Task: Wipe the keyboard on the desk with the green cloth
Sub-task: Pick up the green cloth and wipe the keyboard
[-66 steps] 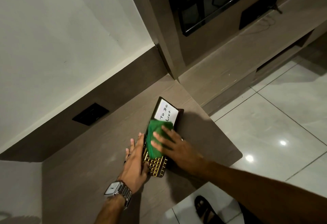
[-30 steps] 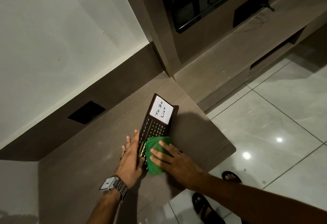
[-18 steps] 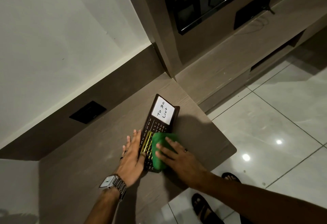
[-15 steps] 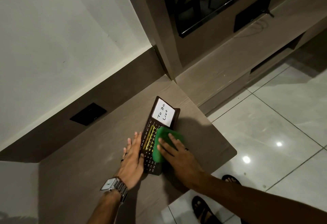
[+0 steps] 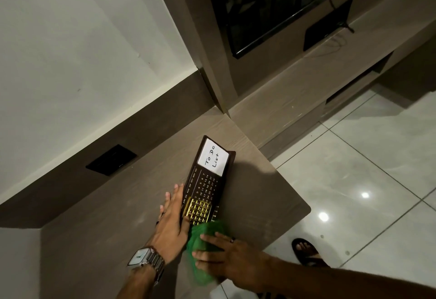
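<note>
A dark, narrow keyboard (image 5: pixel 204 187) lies on the brown desk (image 5: pixel 254 194), with gold keys near me, printed calendar numbers in the middle and a white "To Do List" note (image 5: pixel 213 160) at its far end. My left hand (image 5: pixel 173 216) lies flat against the keyboard's left edge, fingers spread, a metal watch on the wrist. My right hand (image 5: pixel 232 259) presses the green cloth (image 5: pixel 203 246) flat at the keyboard's near end, by the desk's front edge. The cloth is blurred and hides the nearest keys.
A black wall socket (image 5: pixel 111 160) sits in the dark panel behind the desk. A dark screen (image 5: pixel 271 3) stands on a lower unit at the right. Past the desk's right edge lies tiled floor, with my sandalled foot (image 5: pixel 306 251) on it.
My right hand has dragged the green cloth from the keyboard's middle back toward me to its near end, uncovering the gold keys. My left hand has stayed beside the keyboard.
</note>
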The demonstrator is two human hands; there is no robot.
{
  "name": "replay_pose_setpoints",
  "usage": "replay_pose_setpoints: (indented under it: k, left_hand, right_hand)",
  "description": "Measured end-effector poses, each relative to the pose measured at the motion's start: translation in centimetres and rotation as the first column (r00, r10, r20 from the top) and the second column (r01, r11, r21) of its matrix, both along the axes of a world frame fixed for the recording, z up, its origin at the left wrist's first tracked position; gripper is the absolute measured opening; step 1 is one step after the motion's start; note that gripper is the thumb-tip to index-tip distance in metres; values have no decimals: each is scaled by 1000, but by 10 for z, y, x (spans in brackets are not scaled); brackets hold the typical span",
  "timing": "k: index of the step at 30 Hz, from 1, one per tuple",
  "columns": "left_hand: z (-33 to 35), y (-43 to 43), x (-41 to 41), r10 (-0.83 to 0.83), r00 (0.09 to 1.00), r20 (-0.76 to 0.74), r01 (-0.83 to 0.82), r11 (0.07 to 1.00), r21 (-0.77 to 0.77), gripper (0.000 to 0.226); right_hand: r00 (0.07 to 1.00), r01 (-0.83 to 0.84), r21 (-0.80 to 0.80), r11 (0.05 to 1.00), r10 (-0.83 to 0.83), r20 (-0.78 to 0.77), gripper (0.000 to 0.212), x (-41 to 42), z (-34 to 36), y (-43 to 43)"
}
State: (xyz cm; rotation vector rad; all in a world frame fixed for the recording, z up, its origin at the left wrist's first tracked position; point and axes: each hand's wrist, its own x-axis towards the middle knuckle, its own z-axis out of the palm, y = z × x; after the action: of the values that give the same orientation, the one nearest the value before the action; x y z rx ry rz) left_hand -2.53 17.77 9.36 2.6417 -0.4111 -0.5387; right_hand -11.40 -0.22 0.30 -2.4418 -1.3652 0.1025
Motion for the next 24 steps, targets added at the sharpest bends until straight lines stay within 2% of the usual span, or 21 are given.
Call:
replay_pose_setpoints:
  k: [2, 5, 8, 11, 12, 16, 19, 20, 22, 23, 24]
  left_hand:
    - [-2, 3, 0, -19, 1000, 7, 19, 1000, 15, 93]
    - [-4, 6, 2, -33, 999, 7, 33, 999, 18, 98]
    - [-6, 7, 2, -27, 1000, 15, 27, 999, 30, 99]
    - [-8, 6, 1, -23, 999, 26, 22, 999, 33, 100]
    - [-8, 6, 0, -18, 999, 32, 17, 999, 33, 100]
    - [-8, 3, 0, -12, 999, 43, 10, 999, 50, 102]
    - [-7, 2, 0, -6, 999, 34, 4, 998, 58, 103]
    - [-7, 1, -1, -3, 999, 35, 0, 998, 63, 103]
    - [-8, 0, -2, 4, 999, 50, -7, 998, 70, 103]
    - [-8, -1, -2, 6, 998, 56, -10, 997, 71, 104]
    - [-7, -1, -2, 9, 998, 57, -13, 997, 71, 104]
  right_hand:
    - [1000, 3, 50, 999, -4, 18, 71, 4, 7, -14]
    - [979, 204, 129, 970, -200, -44, 94, 25, 21, -42]
    - [916, 400, 270, 876, -378, -132, 88, 58, 28, -70]
    - [784, 621, 200, 758, -601, -155, 87, 91, 35, -99]
    - [762, 648, 172, 742, -635, -131, 82, 100, 36, -104]
    - [856, 517, 54, 855, -517, -14, 69, 94, 31, -86]
    - [957, 282, -3, 959, -282, 66, 55, 54, 22, -53]
    - [979, 199, -51, 979, -196, 46, 50, 40, 17, -42]
    - [974, 208, -102, 973, -215, -67, 35, 14, 20, -23]
    - [947, 275, -37, 961, -277, -162, 32, 7, 25, -17]
    - [942, 257, 45, 965, -240, -235, 32, 3, 26, -14]
